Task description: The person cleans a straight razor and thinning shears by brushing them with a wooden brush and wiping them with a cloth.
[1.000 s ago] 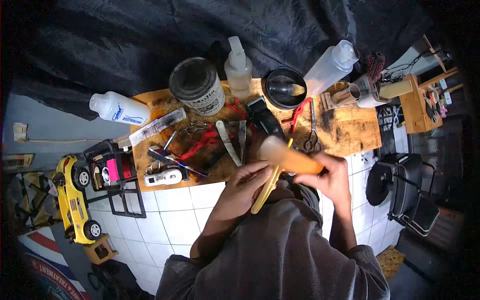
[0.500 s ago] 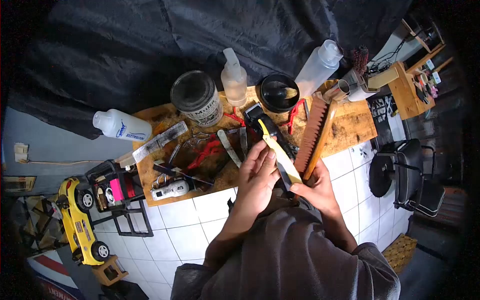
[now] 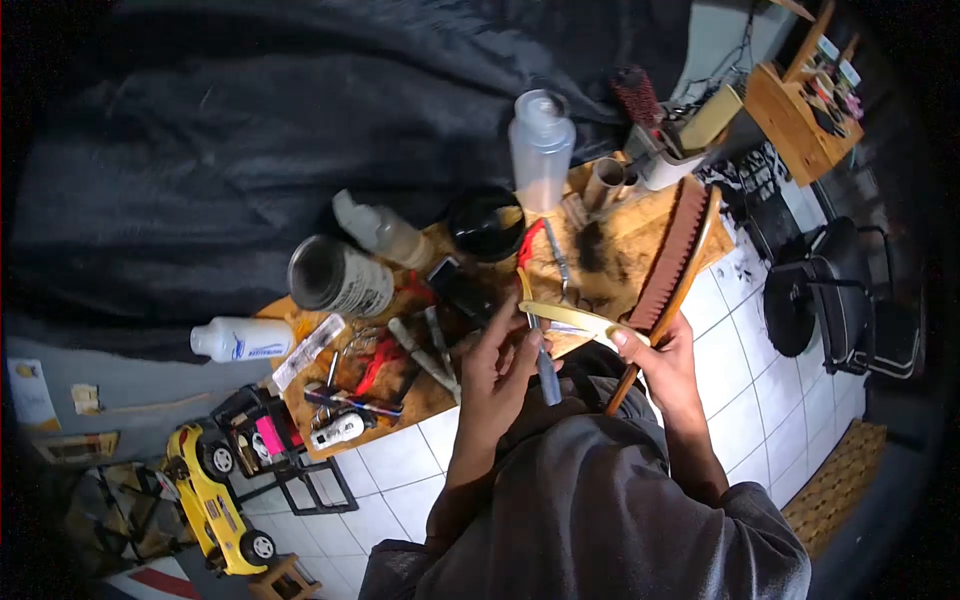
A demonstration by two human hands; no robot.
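A straight razor with a pale yellow handle [image 3: 575, 317] is between my two hands, its grey blade [image 3: 547, 375] swung out and pointing down. My left hand [image 3: 493, 385] pinches the razor near its pivot. In my right hand [image 3: 668, 368] is a long wooden-backed brush [image 3: 675, 265] with reddish-brown bristles, tilted up to the right. The right thumb also presses on the end of the yellow handle. Behind my left hand on the wooden table [image 3: 655, 225] lies a dark hair clipper [image 3: 462, 290], partly in shadow.
Along the back stand a white bottle [image 3: 240, 340], a round tin [image 3: 340, 277], a spray bottle [image 3: 380, 232], a black bowl [image 3: 485, 228] and a clear bottle [image 3: 542, 150]. Combs, scissors and a white trimmer [image 3: 338, 430] lie left. A black chair [image 3: 845, 290] stands right.
The razor has unfolded: its blade now hangs down away from the yellow handle, which lies across between my hands. The view has turned, and the brush has shifted right.
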